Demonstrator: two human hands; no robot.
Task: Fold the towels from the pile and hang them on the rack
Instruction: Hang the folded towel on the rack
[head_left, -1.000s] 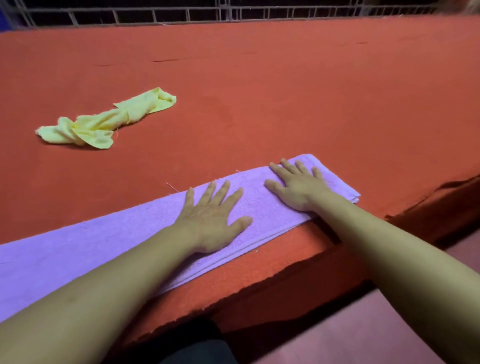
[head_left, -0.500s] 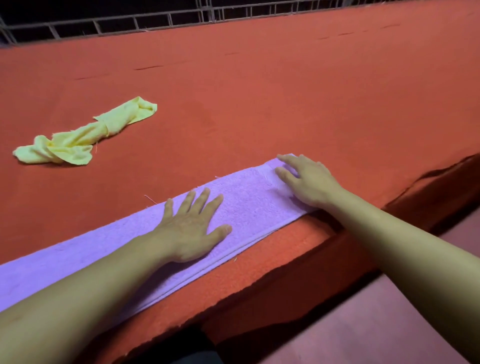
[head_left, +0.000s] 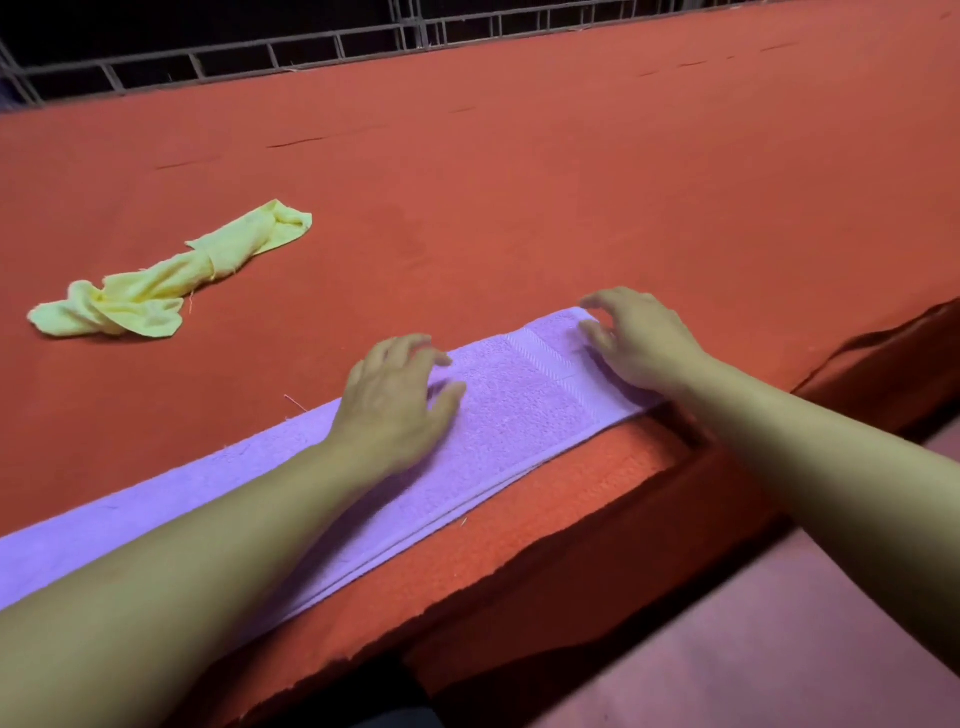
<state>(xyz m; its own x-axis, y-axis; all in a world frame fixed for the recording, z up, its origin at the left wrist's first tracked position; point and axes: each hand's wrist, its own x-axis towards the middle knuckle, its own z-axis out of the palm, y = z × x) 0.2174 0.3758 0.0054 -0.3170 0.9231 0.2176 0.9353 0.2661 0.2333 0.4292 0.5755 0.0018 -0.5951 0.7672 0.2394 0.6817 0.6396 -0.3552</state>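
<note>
A pink floor (head_left: 779, 649) shows below the near edge of the red counter (head_left: 571, 208). Along that edge lies a long purple towel (head_left: 514, 410), folded into a flat strip. The left hand (head_left: 395, 400) rests on its middle with fingers bent loosely, holding nothing. The right hand (head_left: 639, 343) curls its fingers at the towel's end; whether it pinches the cloth is unclear. Farther back lies a crumpled yellow towel (head_left: 171, 280), then metal bars (head_left: 311, 47).

A purple towel (head_left: 519, 410), folded into a long strip, is lying flat along the table's near edge; a crumpled yellow towel (head_left: 166, 280) is lying well apart.
</note>
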